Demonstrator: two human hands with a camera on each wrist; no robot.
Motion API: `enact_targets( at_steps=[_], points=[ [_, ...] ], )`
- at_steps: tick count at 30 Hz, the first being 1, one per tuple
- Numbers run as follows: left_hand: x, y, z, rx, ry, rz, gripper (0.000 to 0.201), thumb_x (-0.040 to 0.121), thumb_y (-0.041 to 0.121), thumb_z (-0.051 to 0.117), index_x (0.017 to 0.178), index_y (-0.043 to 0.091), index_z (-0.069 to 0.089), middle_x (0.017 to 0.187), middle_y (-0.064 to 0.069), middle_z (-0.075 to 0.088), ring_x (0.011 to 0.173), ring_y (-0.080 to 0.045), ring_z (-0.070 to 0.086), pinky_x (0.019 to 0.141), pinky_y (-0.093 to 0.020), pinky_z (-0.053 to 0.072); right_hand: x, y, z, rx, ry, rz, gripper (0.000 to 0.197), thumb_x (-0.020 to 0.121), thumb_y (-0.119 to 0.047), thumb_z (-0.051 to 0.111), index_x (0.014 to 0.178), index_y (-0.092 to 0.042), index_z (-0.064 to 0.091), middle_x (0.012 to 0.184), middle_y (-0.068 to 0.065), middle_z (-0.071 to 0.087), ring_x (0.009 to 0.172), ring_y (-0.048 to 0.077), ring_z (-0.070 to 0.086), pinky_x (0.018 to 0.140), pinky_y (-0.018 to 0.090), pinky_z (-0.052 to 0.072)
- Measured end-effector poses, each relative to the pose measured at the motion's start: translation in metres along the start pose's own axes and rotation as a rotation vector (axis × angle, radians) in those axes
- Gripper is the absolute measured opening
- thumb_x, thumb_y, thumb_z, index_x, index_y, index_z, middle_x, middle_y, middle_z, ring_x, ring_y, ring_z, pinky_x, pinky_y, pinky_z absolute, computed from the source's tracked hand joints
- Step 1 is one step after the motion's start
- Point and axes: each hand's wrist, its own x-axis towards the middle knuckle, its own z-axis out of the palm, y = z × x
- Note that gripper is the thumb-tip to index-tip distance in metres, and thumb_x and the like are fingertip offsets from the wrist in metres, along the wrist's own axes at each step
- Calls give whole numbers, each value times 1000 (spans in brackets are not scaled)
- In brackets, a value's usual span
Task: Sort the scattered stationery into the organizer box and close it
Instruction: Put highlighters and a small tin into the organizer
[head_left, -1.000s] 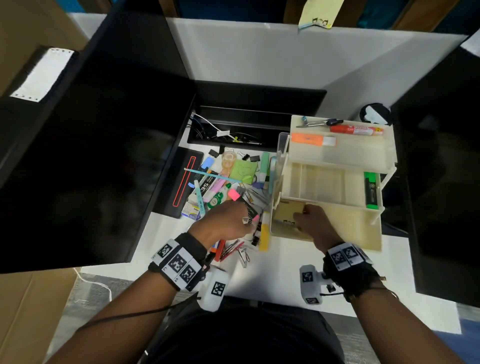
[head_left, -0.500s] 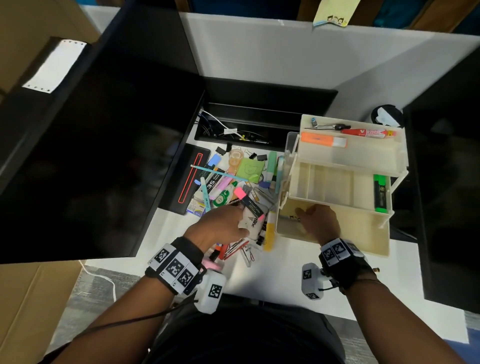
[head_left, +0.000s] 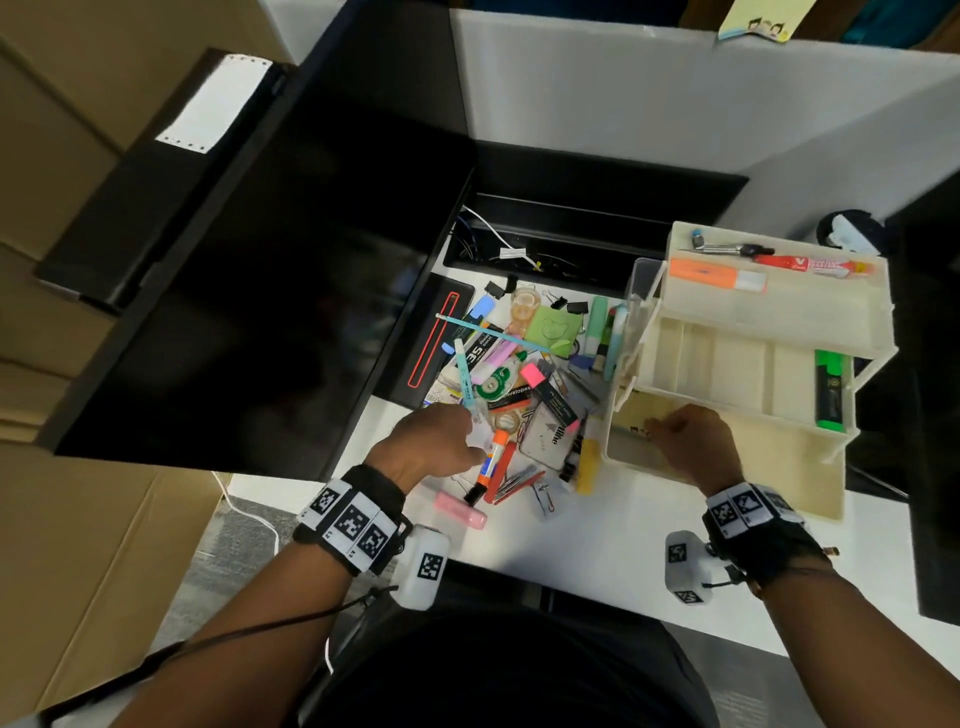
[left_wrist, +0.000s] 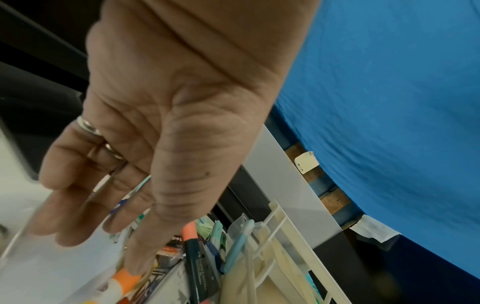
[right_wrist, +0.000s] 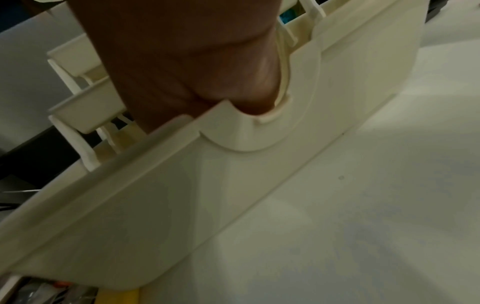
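Left hand (head_left: 434, 441) over near-left edge of stationery pile (head_left: 524, 384) on worktop (head_left: 597, 530); fingers (left_wrist: 75, 207) loosely extended and apart, clamped on nothing visible in left wrist view. Glue stick (head_left: 491, 462) directly beside and below fingertips, toward the organizer side; long axis running near-to-far, orange collar away from wrist, black end nearer body. Right hand (head_left: 693, 447) inside bottom compartment of organizer box (head_left: 779, 332), tiers fanned open; fingers hidden behind box wall, grip cannot be told. Judged: left hand nearer the pile, pick to be made across the stick's short axis.
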Motion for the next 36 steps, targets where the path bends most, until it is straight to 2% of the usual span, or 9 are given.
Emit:
enact_targets(
  at_steps=[5, 8, 11, 16, 20, 22, 26, 33, 36],
  points=[
    [7, -12, 10, -37, -18, 8, 59, 94, 53, 68, 140, 18, 57, 143, 0, 59, 124, -21, 60, 104, -36, 51, -5, -6, -11, -17, -46, 90, 49, 91, -50, 66, 62, -11, 61, 62, 5, 61, 75, 32, 64, 68, 33, 43],
    [11, -19, 16, -37, -12, 7, 58, 93, 52, 67, 139, 17, 58, 143, -1, 60, 125, -22, 60, 104, -37, 50, -17, -12, -23, -61, -66, 114, 41, 90, -44, 68, 68, -11, 63, 67, 5, 65, 77, 31, 67, 68, 33, 48],
    [13, -25, 18, -52, 3, 1, 58, 92, 53, 68, 136, 17, 59, 140, -1, 61, 123, -23, 61, 103, -37, 51, -42, -34, -48, -142, -123, 94, 36, 88, -42, 70, 69, -12, 66, 63, 5, 68, 66, 25, 67, 64, 34, 56],
    [17, -32, 15, -90, 35, 8, 59, 92, 53, 67, 137, 16, 60, 141, -2, 62, 124, -23, 61, 104, -38, 51, -80, -110, -53, -126, -72, -279, 26, 91, -33, 71, 73, -19, 60, 68, -2, 63, 62, 14, 60, 52, 29, 43],
    [15, -30, 8, -114, 64, 29, 58, 93, 51, 66, 138, 16, 60, 142, -2, 63, 124, -24, 62, 102, -36, 51, -60, -146, -1, -130, 25, -502, 12, 88, -13, 70, 82, -16, 60, 75, -2, 63, 65, 18, 62, 56, 38, 55],
    [12, -30, 5, -148, 70, 35, 56, 94, 49, 66, 139, 15, 60, 136, -2, 66, 119, -23, 66, 97, -34, 53, -45, -152, 23, -230, 8, -479, 8, 90, -12, 68, 96, -10, 62, 81, 0, 61, 71, 23, 64, 54, 32, 53],
    [6, -40, -1, -200, 85, 20, 50, 95, 49, 67, 131, 15, 63, 122, -4, 69, 110, -23, 67, 97, -39, 55, -24, -141, 54, -396, 10, -327, 33, 90, -28, 68, 112, -6, 57, 95, 13, 69, 82, 31, 71, 62, 36, 59],
    [6, -34, 4, -239, 109, 19, 44, 93, 45, 68, 127, 18, 64, 121, 0, 69, 110, -21, 67, 97, -39, 54, -27, -144, 50, -367, 66, -394, 29, 97, -34, 62, 111, -9, 59, 93, 10, 71, 83, 31, 72, 64, 36, 58],
    [9, -5, 8, -239, 184, 101, 22, 95, 32, 67, 108, 16, 72, 109, 2, 73, 100, -21, 69, 88, -38, 57, -35, -142, 33, -234, 47, -388, 25, 88, -28, 72, 103, -14, 58, 86, 3, 67, 76, 25, 68, 57, 31, 53]
  ],
)
